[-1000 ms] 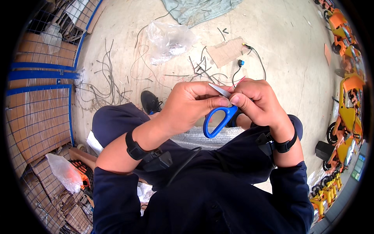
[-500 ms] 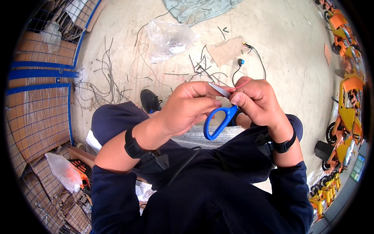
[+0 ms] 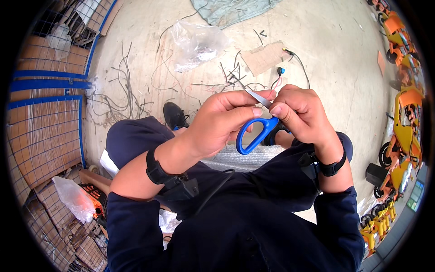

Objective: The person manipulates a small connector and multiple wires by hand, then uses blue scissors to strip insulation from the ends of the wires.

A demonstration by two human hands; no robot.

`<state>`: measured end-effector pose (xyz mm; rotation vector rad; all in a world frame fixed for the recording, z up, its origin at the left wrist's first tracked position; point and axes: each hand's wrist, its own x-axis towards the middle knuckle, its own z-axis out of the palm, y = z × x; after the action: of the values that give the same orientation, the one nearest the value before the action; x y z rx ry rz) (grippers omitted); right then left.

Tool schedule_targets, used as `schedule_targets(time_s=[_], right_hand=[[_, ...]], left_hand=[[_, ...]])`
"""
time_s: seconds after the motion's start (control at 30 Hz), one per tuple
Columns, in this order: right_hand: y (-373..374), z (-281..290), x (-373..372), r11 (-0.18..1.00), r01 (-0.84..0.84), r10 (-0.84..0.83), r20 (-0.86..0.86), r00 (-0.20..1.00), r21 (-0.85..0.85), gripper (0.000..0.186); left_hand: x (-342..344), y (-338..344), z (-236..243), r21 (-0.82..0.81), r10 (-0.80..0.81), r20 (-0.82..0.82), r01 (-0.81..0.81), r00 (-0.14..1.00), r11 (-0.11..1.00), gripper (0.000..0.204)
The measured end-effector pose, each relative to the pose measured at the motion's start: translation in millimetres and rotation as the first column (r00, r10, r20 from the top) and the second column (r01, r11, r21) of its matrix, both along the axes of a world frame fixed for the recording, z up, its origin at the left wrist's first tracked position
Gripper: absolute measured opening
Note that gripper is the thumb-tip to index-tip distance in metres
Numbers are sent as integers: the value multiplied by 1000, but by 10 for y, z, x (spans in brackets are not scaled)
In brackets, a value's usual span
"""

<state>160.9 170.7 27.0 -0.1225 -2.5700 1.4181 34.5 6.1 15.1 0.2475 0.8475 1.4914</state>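
My right hand (image 3: pixel 301 111) grips blue-handled scissors (image 3: pixel 251 147), the silver blade (image 3: pixel 259 97) pointing up and left. My left hand (image 3: pixel 224 118) is closed beside the blade, thumb near the handle and index finger behind the blade, fingertips almost meeting my right hand; what it pinches is hidden. A thin red wire (image 3: pixel 278 82) runs up from between my hands toward a blue-and-black connector (image 3: pixel 281 71) on a dark cable.
A concrete floor (image 3: pixel 344 63) holds cable scraps (image 3: pixel 127 77), a clear bag (image 3: pixel 197 45), cardboard (image 3: pixel 265 59) and a grey-green sheet (image 3: pixel 231 9). Blue wire-mesh cages (image 3: pixel 52 136) stand left, orange-yellow wheeled frames (image 3: pixel 398 127) right. My crossed legs rest by bubble wrap (image 3: pixel 235 158).
Both hands and the scissors have moved slightly upward. The red wire that curved over my right thumb now mostly sits behind my fingers, and my left thumb has shifted higher.
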Motion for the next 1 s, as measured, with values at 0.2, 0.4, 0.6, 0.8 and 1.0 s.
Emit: schedule_targets(time_s=[0.2,0.4,0.6,0.8,1.0], right_hand=[[19,-6,7,999,-15,15,19,1000,39,27],[-8,-29,9,1000,15,-14,-36,999,23,29],[6,-14,36,1000,7,-7,-74,997,-10,25],[16,13,64,995,-19,16,-30,999,-97,24],[12,12,106,944,-18,34,43,998,-330,27]], left_hand=[[3,-4,-90,-13,1,-12,-1,1000,1000,29],[-33,-24,-143,-34,-68,57,70,996,997,29],[-24,-12,-78,9,-80,52,80,995,997,28],[-27,-35,-86,60,-120,41,117,992,991,26],[-50,-77,-60,36,-168,115,165,979,986,41]])
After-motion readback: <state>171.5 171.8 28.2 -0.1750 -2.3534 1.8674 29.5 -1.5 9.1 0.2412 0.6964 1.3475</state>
